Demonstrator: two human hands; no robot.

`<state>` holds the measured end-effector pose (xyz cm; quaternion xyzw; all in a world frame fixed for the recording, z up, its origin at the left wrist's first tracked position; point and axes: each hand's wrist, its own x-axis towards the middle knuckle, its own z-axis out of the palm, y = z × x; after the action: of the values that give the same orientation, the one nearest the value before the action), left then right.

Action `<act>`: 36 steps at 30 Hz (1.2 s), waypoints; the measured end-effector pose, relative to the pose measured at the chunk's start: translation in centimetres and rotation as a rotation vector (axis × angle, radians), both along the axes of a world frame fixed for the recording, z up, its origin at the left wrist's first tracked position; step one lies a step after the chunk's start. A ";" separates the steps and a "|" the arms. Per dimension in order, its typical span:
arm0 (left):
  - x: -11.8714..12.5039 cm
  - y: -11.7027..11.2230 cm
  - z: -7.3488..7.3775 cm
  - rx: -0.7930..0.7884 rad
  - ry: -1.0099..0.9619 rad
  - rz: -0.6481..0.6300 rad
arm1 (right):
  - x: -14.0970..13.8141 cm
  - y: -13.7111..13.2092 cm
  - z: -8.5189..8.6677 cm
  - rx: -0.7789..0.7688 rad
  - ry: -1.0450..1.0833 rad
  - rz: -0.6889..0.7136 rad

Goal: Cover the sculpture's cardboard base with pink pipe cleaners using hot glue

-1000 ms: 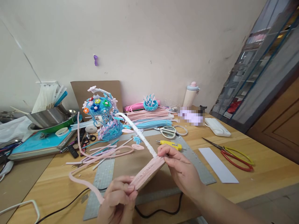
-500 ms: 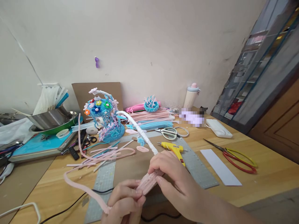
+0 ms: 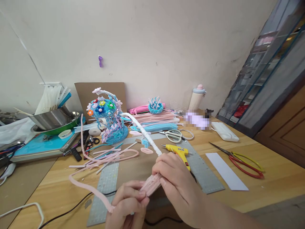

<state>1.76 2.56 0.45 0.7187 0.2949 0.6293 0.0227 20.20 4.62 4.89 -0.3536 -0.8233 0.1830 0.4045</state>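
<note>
My left hand (image 3: 127,203) is closed, pinching the near end of a flat piece wrapped in pale pink pipe cleaner (image 3: 150,184) and the loose pink pipe cleaner strand (image 3: 84,186) that trails off to the left. My right hand (image 3: 175,183) is closed over the far end of the pink-wrapped piece, where a curved white fuzzy stem (image 3: 143,131) rises from it toward the back. Both hands hover above the grey cutting mat (image 3: 106,184).
A blue pipe cleaner flower model (image 3: 107,117) stands at the back, beside stacked pink and blue pipe cleaners (image 3: 154,122). A yellow glue gun (image 3: 178,152), white scissors (image 3: 176,134), red-and-yellow scissors (image 3: 240,156), a white paper strip (image 3: 226,171) and a black cable (image 3: 71,208) lie on the wooden table.
The pink-wrapped piece has turned from flat-on to edge-on. My right hand slid down over its far end and both hands moved slightly left and nearer.
</note>
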 end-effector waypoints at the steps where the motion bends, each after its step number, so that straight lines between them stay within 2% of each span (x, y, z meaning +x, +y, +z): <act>1: 0.0 0.0 0.0 0.004 -0.010 0.002 | -0.1 0.0 0.0 0.005 -0.010 -0.017; 13: 0.0 0.0 0.1 0.001 -0.066 0.040 | -0.7 -0.3 0.3 0.011 -0.065 -0.066; 17: -0.5 -0.1 -0.1 -0.011 -0.075 0.023 | -0.7 -0.2 0.0 0.077 -0.082 -0.061; 22: -0.6 -0.3 -0.4 -0.027 -0.034 0.010 | -0.4 -0.3 -1.8 0.167 0.029 -0.030; 25: -0.5 -0.3 -0.6 -0.008 -0.078 -0.030 | 0.1 -0.7 -3.4 0.133 0.158 -0.034; 30: -0.3 0.1 -0.7 0.030 -0.112 -0.105 | 0.7 -1.1 -6.0 0.093 0.300 -0.131; 32: -0.3 0.2 -0.7 0.041 -0.088 -0.102 | 0.9 -1.1 -6.6 0.172 0.294 -0.204; 34: -0.3 0.3 -0.6 0.040 -0.056 -0.089 | 1.0 -1.1 -6.7 0.331 0.239 -0.267; 36: -0.4 0.3 -0.5 0.041 -0.025 -0.076 | 1.0 -0.9 -6.5 0.483 0.156 -0.252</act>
<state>1.40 2.85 -0.06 0.7216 0.2540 0.6430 0.0356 21.22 3.69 -1.66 -0.3313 -0.7589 -0.0436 0.5589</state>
